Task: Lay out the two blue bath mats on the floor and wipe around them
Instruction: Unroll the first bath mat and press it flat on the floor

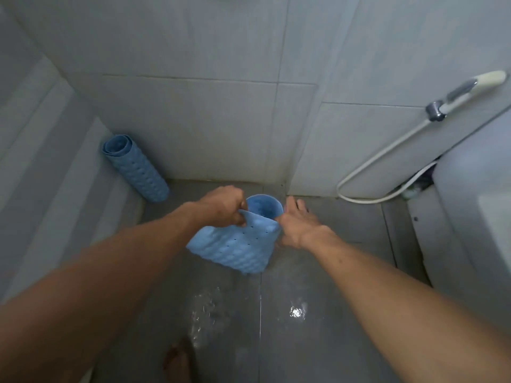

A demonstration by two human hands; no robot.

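We list two blue bath mats, both rubbery with a bumpy surface. The first mat (239, 244), dotted with small holes, is a loose roll held above the wet grey floor, its open end facing up. The second mat (137, 168) is a tight roll standing tilted in the left corner, leaning on the wall.

A tiled home bathroom: wet grey floor (318, 341), wall-hung spray hose (387, 153) (handheld).

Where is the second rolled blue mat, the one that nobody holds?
In the head view the rolled mat stands at the left, leaning in the wall corner, apart from both hands.
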